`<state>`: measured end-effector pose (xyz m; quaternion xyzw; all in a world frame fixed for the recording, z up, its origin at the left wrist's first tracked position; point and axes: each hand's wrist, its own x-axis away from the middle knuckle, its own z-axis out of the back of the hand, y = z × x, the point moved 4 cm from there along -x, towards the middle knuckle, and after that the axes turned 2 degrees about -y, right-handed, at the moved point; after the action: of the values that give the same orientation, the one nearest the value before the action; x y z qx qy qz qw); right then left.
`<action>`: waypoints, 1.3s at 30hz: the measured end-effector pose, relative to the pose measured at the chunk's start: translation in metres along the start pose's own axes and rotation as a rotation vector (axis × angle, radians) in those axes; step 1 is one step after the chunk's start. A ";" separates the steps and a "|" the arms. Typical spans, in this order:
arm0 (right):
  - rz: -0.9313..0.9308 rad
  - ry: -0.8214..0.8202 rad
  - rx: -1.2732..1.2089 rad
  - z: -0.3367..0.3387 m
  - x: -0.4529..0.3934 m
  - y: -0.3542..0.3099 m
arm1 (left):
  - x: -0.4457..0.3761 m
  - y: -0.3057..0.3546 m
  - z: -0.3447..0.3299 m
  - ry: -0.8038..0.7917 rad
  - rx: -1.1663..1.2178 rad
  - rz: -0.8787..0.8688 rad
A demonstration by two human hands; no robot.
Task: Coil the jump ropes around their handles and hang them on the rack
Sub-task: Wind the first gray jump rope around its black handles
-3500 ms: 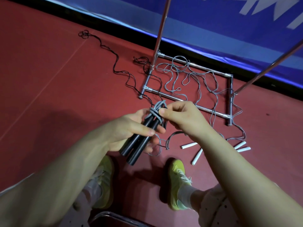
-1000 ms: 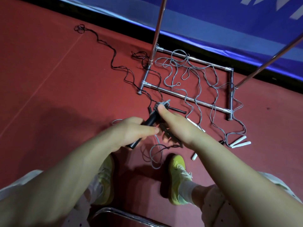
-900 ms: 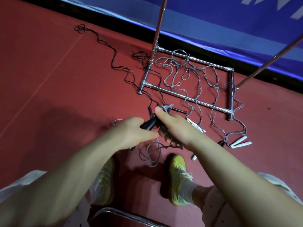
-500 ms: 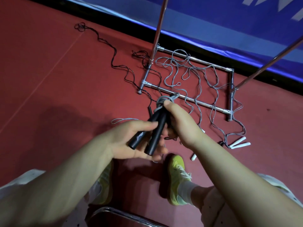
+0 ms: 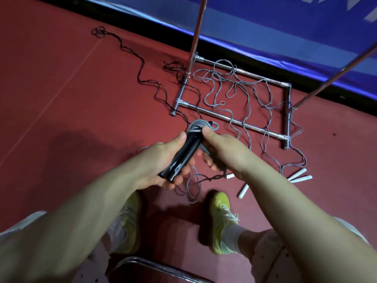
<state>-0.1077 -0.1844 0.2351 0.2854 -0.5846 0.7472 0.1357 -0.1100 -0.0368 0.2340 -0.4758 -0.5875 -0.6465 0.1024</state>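
Note:
My left hand point(image 5: 161, 160) grips two black jump-rope handles point(image 5: 183, 156) held side by side, tilted up to the right. Grey rope point(image 5: 199, 126) is wound round their top ends. My right hand point(image 5: 222, 154) pinches that rope at the top with thumb and fingers; a loose grey tail point(image 5: 193, 186) hangs below to the floor. The chrome rack point(image 5: 234, 121) lies base-down on the red floor behind my hands, its uprights rising toward the top of the view. More grey rope point(image 5: 240, 92) sprawls over the rack's base.
A black rope point(image 5: 142, 78) trails across the floor to the left of the rack. White handles point(image 5: 299, 176) lie at right, another point(image 5: 243, 190) near my right shoe. A blue banner point(image 5: 265, 27) lines the far wall. A chrome chair edge point(image 5: 155, 266) is below.
The hands rose from low near the floor, the black handles came together side by side, and the grey rope is now bunched round their tops with less slack hanging.

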 end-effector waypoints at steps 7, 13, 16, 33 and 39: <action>-0.006 0.148 0.118 0.000 0.002 0.001 | -0.007 -0.003 0.010 0.145 -0.163 -0.052; -0.128 0.003 -0.105 -0.012 0.002 0.008 | -0.006 0.002 0.020 0.390 -0.748 -0.218; -0.131 0.052 -0.078 -0.012 0.003 0.009 | 0.002 0.008 0.015 0.582 -1.105 -0.267; 0.268 -0.020 -0.235 0.000 -0.001 -0.008 | 0.013 0.004 -0.017 -0.356 0.413 0.061; 0.176 -0.119 -0.179 0.002 -0.001 -0.006 | 0.014 0.002 -0.008 -0.394 0.290 0.040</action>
<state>-0.1030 -0.1848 0.2396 0.2637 -0.6788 0.6827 0.0596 -0.1205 -0.0382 0.2467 -0.5846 -0.6732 -0.4481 0.0657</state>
